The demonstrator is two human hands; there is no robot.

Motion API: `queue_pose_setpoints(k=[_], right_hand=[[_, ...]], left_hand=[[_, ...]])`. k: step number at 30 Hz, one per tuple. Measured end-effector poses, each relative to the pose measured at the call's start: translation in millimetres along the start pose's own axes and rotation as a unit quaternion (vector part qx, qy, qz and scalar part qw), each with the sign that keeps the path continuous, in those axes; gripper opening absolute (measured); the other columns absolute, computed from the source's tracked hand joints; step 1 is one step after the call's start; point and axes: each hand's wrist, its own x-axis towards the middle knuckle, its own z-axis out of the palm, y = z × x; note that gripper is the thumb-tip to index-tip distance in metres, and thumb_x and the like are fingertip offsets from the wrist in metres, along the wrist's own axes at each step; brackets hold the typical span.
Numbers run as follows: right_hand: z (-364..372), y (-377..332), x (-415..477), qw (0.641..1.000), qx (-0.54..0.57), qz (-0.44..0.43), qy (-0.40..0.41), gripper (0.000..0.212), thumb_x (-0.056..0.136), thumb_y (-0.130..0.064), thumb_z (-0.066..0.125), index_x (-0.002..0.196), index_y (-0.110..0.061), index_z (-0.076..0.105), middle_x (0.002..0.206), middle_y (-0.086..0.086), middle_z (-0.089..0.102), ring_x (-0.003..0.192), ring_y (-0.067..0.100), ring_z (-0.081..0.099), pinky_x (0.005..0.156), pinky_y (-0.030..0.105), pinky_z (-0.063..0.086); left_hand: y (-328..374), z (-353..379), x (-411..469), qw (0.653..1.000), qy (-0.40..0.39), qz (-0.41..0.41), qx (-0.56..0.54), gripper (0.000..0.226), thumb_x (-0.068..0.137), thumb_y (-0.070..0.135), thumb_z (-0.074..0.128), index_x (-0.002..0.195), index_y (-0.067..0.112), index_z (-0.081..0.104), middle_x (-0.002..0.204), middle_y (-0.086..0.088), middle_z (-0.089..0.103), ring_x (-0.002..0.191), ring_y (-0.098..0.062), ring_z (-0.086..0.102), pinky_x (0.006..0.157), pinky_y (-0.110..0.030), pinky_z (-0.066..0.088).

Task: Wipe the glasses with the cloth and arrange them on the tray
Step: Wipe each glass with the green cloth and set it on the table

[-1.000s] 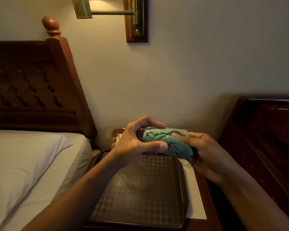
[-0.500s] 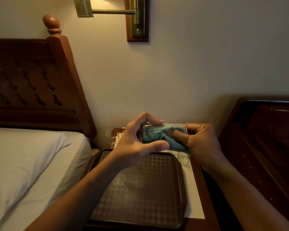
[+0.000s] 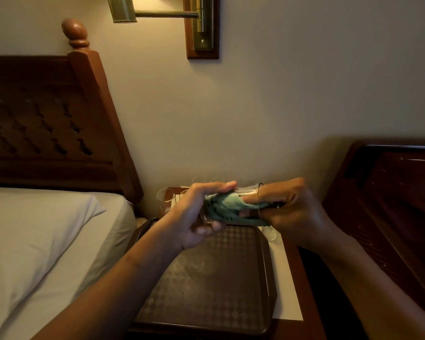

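Glass (image 3: 247, 191) in left hand (image 3: 194, 223), cloth (image 3: 227, 204) in right hand (image 3: 297, 212).

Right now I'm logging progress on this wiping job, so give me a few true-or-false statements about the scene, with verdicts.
1. The left hand holds a glass on its side. True.
2. The cloth lies flat on the tray. False: the right hand pushes it into the glass.
3. A wiped glass already stands on the tray. False: no glass stands on it.
4. A second glass stands on the nightstand, off the tray. True.
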Motion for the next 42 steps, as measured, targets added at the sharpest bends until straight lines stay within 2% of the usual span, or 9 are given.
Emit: queue_pose_setpoints(k=[5, 9, 12, 15, 18, 24, 28, 34, 42], right_hand=[[4, 2, -5, 0.983, 0.151, 0.095, 0.033, 0.028, 0.080, -0.024, 0.085, 0.105, -0.037, 0.083, 0.107, -0.005, 0.081, 0.103, 0.019, 0.078, 0.082, 0.033, 0.065], [4, 3, -2, 0.954, 0.234, 0.174, 0.064, 0.018, 0.087, -0.022, 0.078, 0.103, -0.014, 0.082, 0.102, 0.014, 0.080, 0.096, 0.029, 0.078, 0.073, 0.029, 0.063], [7, 1, 4, 0.926, 0.249, 0.253, 0.132, 0.017, 0.093, -0.021, 0.074, 0.097, -0.004, 0.077, 0.094, 0.022, 0.077, 0.085, 0.039, 0.069, 0.063, 0.036, 0.055], [1, 1, 10, 0.902, 0.229, 0.269, 0.249, 0.014, 0.096, -0.020, 0.072, 0.100, -0.008, 0.077, 0.097, 0.018, 0.079, 0.100, 0.045, 0.074, 0.089, 0.059, 0.058], [-4, -6, 9, 0.889, 0.253, 0.208, 0.321, 0.016, 0.093, -0.028, 0.074, 0.102, -0.014, 0.074, 0.100, 0.008, 0.079, 0.103, 0.034, 0.076, 0.084, 0.045, 0.065], [13, -13, -8, 0.964, 0.091, 0.136, 0.209, 0.016, 0.092, -0.014, 0.071, 0.106, -0.021, 0.065, 0.103, -0.009, 0.074, 0.097, 0.010, 0.074, 0.072, 0.022, 0.061], [-7, -18, -2, 0.961, 0.133, 0.152, 0.189, 0.038, 0.099, -0.053, 0.047, 0.128, -0.034, 0.062, 0.115, -0.005, 0.075, 0.104, 0.017, 0.075, 0.079, 0.034, 0.064], [23, -17, 15, 0.950, -0.013, 0.142, 0.278, 0.034, 0.107, -0.053, 0.045, 0.089, -0.034, 0.066, 0.092, -0.004, 0.063, 0.082, 0.001, 0.064, 0.066, 0.007, 0.047], [35, -10, 21, 0.919, 0.054, 0.070, 0.385, 0.055, 0.106, -0.034, 0.048, 0.053, -0.023, 0.054, 0.043, -0.009, 0.046, 0.039, 0.003, 0.041, 0.042, 0.019, 0.032]], left_hand=[[-17, 3, 0, 0.960, 0.060, 0.228, 0.151, 0.041, 0.086, 0.034, 0.084, 0.112, 0.012, 0.061, 0.095, -0.020, 0.072, 0.051, -0.021, 0.056, 0.035, -0.022, 0.042], [-26, 1, -5, 0.852, 0.024, 0.447, 0.273, 0.049, 0.079, -0.002, 0.087, 0.117, -0.002, 0.057, 0.111, -0.011, 0.067, 0.089, -0.025, 0.073, 0.069, -0.026, 0.060], [-33, -4, -6, 0.756, 0.111, 0.535, 0.361, 0.051, 0.071, 0.001, 0.094, 0.111, -0.002, 0.061, 0.122, -0.013, 0.062, 0.114, -0.035, 0.066, 0.081, -0.033, 0.062], [-44, -3, -7, 0.798, 0.214, 0.511, 0.237, 0.048, 0.073, 0.005, 0.093, 0.109, 0.004, 0.061, 0.119, -0.012, 0.067, 0.101, -0.027, 0.073, 0.071, -0.034, 0.063], [-49, 6, -7, 0.876, 0.257, 0.407, -0.027, 0.052, 0.074, 0.018, 0.091, 0.114, 0.011, 0.058, 0.117, -0.016, 0.073, 0.070, -0.029, 0.072, 0.058, -0.037, 0.060], [-59, 38, 9, 0.896, 0.244, 0.313, -0.198, 0.063, 0.076, 0.027, 0.090, 0.126, 0.016, 0.053, 0.114, -0.015, 0.076, 0.062, -0.030, 0.068, 0.057, -0.035, 0.058], [-65, 46, 11, 0.909, 0.234, 0.285, -0.195, 0.062, 0.081, 0.025, 0.086, 0.130, 0.013, 0.051, 0.113, -0.011, 0.077, 0.060, -0.027, 0.065, 0.052, -0.032, 0.056], [-64, 74, 6, 0.929, 0.177, 0.216, -0.243, 0.066, 0.072, 0.039, 0.088, 0.128, 0.015, 0.061, 0.114, -0.013, 0.076, 0.068, -0.025, 0.070, 0.052, -0.031, 0.054], [-49, 83, -5, 0.942, 0.064, 0.057, -0.325, 0.044, 0.081, 0.043, 0.077, 0.105, 0.006, 0.081, 0.091, -0.015, 0.071, 0.052, -0.018, 0.057, 0.033, -0.020, 0.041]])
